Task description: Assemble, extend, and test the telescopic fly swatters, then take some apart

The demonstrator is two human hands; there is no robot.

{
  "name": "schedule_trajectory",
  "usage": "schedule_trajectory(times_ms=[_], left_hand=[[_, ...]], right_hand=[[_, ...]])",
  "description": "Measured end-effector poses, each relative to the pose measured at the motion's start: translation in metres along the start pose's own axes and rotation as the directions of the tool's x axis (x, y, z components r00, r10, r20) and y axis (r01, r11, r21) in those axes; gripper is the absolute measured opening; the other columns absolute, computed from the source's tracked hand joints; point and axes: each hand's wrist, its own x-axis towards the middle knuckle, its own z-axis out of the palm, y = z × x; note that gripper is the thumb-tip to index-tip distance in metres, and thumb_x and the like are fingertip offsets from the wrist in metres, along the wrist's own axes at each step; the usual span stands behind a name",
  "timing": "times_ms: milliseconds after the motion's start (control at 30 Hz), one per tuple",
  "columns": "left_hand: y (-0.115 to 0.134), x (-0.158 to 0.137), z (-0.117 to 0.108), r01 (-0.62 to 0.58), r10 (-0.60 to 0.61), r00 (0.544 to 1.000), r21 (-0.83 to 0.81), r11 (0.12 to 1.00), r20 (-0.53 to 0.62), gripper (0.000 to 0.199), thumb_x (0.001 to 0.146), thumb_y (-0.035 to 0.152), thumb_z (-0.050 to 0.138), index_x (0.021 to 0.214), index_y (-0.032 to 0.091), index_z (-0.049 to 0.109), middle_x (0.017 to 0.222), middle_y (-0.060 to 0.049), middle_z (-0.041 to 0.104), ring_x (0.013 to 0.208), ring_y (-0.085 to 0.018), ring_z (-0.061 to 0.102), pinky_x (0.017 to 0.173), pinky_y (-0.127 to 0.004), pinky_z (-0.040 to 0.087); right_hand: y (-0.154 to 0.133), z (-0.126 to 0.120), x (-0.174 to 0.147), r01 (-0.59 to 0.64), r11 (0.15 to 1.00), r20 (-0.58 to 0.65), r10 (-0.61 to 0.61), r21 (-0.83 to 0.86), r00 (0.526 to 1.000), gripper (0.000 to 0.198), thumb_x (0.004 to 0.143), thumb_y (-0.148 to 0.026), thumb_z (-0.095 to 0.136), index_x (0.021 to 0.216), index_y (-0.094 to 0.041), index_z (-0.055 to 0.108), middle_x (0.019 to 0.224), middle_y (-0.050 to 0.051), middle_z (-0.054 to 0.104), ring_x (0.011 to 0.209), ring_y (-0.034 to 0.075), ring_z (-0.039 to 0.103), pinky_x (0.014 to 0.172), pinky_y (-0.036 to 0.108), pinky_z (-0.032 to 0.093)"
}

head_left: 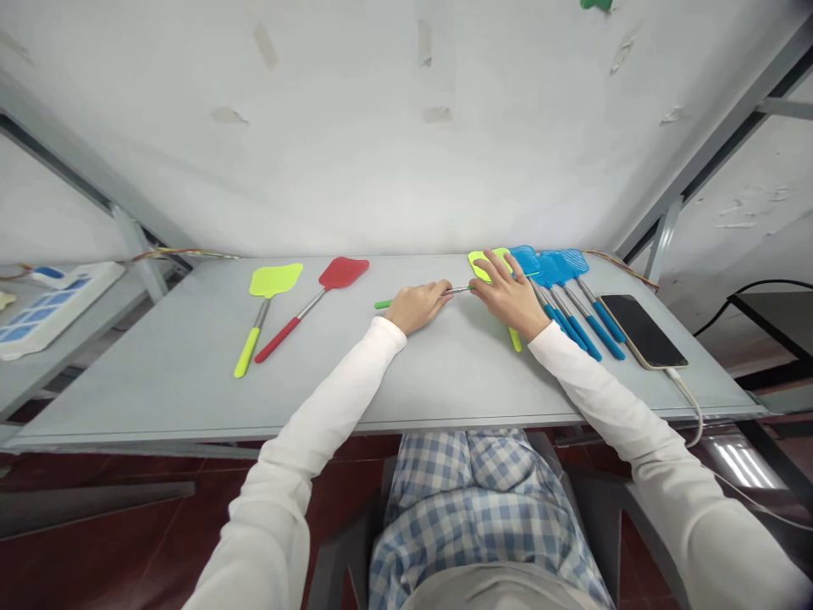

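Note:
My left hand [419, 307] is closed round the green handle of a fly swatter [382, 304], whose end sticks out to the left. The swatter's thin metal rod [457, 291] runs level between my two hands. My right hand [506, 294] grips its other end between thumb and fingers, the fingers partly spread; most of the green head is hidden under that hand. Beneath my right hand lies a yellow fly swatter [515, 340], its mesh head showing behind the fingers. Close by on the right, several blue fly swatters [559, 269] lie overlapping, handles towards me.
On the left of the grey table [209, 398] lie another yellow swatter [275, 280] and a red swatter [344, 272]. A phone [643, 331] with a white cable [689, 398] rests at the right. Metal posts flank the table, and a white wall stands behind it.

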Motion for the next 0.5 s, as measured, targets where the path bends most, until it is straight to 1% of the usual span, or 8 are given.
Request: schedule_trajectory(times_ms=[67, 100, 167, 233, 300, 367, 500], left_hand=[[0.007, 0.000, 0.002, -0.017, 0.017, 0.999, -0.003, 1.000, -0.028, 0.039, 0.099, 0.040, 0.025, 0.119, 0.021, 0.052, 0.106, -0.010, 0.068, 0.088, -0.019, 0.066, 0.067, -0.026, 0.041], [0.011, 0.001, 0.003, -0.027, 0.027, 0.999, 0.004, 1.000, -0.041, 0.038, 0.099, 0.036, 0.025, 0.120, 0.020, 0.051, 0.106, -0.011, 0.067, 0.089, -0.019, 0.065, 0.068, -0.026, 0.041], [0.019, 0.002, 0.008, -0.037, 0.039, 0.997, 0.024, 0.999, -0.061, 0.035, 0.097, 0.028, 0.026, 0.121, 0.019, 0.050, 0.106, -0.011, 0.065, 0.090, -0.019, 0.065, 0.069, -0.027, 0.042], [0.025, 0.002, 0.012, -0.028, 0.030, 0.998, 0.041, 0.999, -0.060, 0.034, 0.096, 0.024, 0.028, 0.121, 0.018, 0.050, 0.104, -0.011, 0.064, 0.089, -0.020, 0.065, 0.068, -0.028, 0.042], [0.029, 0.003, 0.014, -0.016, 0.018, 0.999, 0.048, 0.999, -0.045, 0.033, 0.097, 0.027, 0.026, 0.117, 0.016, 0.051, 0.100, -0.012, 0.064, 0.087, -0.020, 0.065, 0.066, -0.028, 0.042], [0.030, 0.003, 0.015, -0.014, 0.015, 0.999, 0.050, 0.999, -0.032, 0.036, 0.098, 0.032, 0.023, 0.114, 0.015, 0.051, 0.098, -0.012, 0.064, 0.087, -0.021, 0.065, 0.066, -0.028, 0.042], [0.025, 0.003, 0.015, -0.011, 0.011, 1.000, 0.072, 0.997, -0.009, 0.046, 0.099, 0.041, 0.014, 0.113, 0.016, 0.051, 0.093, -0.013, 0.066, 0.084, -0.020, 0.066, 0.063, -0.027, 0.040]], right_hand=[[-0.004, 0.006, 0.001, -0.008, 1.000, 0.005, 0.008, -0.017, 1.000, 0.030, 0.093, -0.014, 0.032, 0.103, -0.020, 0.060, 0.129, 0.012, 0.056, 0.132, 0.024, 0.041, 0.110, 0.049, 0.025], [-0.006, 0.009, 0.001, -0.007, 1.000, 0.008, 0.007, -0.028, 1.000, 0.032, 0.092, -0.012, 0.031, 0.103, -0.019, 0.060, 0.122, 0.013, 0.060, 0.131, 0.024, 0.042, 0.111, 0.049, 0.025], [-0.009, 0.017, 0.002, 0.012, 0.998, 0.013, -0.011, -0.055, 1.000, 0.034, 0.092, -0.010, 0.029, 0.104, -0.016, 0.060, 0.108, 0.014, 0.065, 0.128, 0.024, 0.045, 0.110, 0.047, 0.026], [-0.010, 0.023, 0.003, 0.036, 0.996, 0.020, -0.035, -0.079, 0.999, 0.034, 0.092, -0.010, 0.028, 0.103, -0.014, 0.060, 0.099, 0.013, 0.066, 0.123, 0.025, 0.049, 0.109, 0.047, 0.027], [-0.010, 0.026, 0.003, 0.060, 0.995, 0.026, -0.058, -0.085, 0.998, 0.034, 0.092, -0.010, 0.029, 0.102, -0.013, 0.061, 0.099, 0.014, 0.066, 0.119, 0.025, 0.051, 0.108, 0.046, 0.028], [-0.009, 0.026, 0.002, 0.080, 0.994, 0.030, -0.078, -0.069, 0.996, 0.033, 0.092, -0.010, 0.030, 0.102, -0.012, 0.061, 0.101, 0.014, 0.065, 0.120, 0.025, 0.050, 0.109, 0.045, 0.028], [-0.006, 0.023, 0.000, 0.087, 0.996, 0.012, -0.087, -0.010, 0.996, 0.032, 0.089, -0.008, 0.035, 0.106, -0.016, 0.062, 0.113, 0.013, 0.062, 0.132, 0.024, 0.040, 0.111, 0.045, 0.025]])
